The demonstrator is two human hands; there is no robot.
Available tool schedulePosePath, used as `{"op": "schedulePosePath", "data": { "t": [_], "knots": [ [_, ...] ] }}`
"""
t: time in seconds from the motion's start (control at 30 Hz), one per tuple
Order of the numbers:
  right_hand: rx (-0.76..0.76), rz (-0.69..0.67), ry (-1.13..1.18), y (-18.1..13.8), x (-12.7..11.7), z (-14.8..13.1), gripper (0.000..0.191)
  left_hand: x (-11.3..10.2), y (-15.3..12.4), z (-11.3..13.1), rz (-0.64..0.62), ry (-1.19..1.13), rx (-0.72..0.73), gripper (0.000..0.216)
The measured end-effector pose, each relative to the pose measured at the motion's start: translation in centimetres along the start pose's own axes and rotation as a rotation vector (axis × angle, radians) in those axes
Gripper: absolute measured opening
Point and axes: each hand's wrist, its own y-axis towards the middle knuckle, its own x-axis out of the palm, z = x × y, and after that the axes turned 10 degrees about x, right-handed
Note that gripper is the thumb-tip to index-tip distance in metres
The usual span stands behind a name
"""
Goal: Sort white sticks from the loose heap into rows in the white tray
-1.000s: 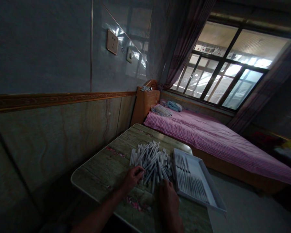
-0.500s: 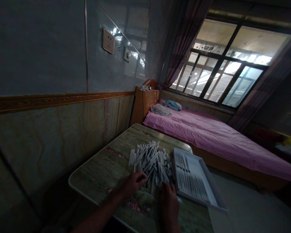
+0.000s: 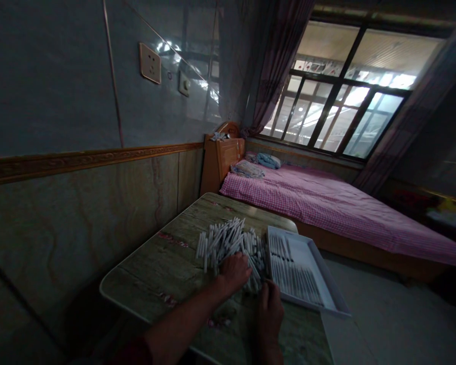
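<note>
A heap of slim white pen-like sticks point(image 3: 228, 238) lies loose on the table. My left hand point(image 3: 235, 269) rests at the heap's near side, fingers bent down among the sticks; whatever they pinch is hidden. Close by, my right hand point(image 3: 270, 306) is curled beside the tray's near left corner. Its thumb and fingers are pressed together, and a small dark tip shows by them, too dim to name. To the right of the heap, a shallow white tray point(image 3: 332, 284) holds similar sticks in two neat rows.
The wood-patterned table point(image 3: 137, 268) has rounded corners and flower prints. Behind it stands a bed point(image 3: 327, 213) with a pink checked cover and a wooden headboard point(image 3: 228, 154). A tiled wall point(image 3: 137, 197) runs along the left. The tray reaches past the table's right edge.
My left hand has moved right and forward onto the heap. The right hand has shifted slightly, its fingers now more curled. The whole view has turned a little.
</note>
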Motion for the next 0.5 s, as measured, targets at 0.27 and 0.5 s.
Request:
{"op": "schedulePosePath", "data": {
  "t": [0.27, 0.5],
  "knots": [
    [0.077, -0.011, 0.071, 0.2, -0.2, -0.3, 0.038, 2.4, 1.8, 1.1, -0.03, -0.015, -0.078, 0.031],
    [0.079, -0.009, 0.09, 0.4, -0.2, 0.0, 0.038, 2.2, 2.9, 0.6, 0.011, -0.228, -0.223, 0.012]
  ]
}}
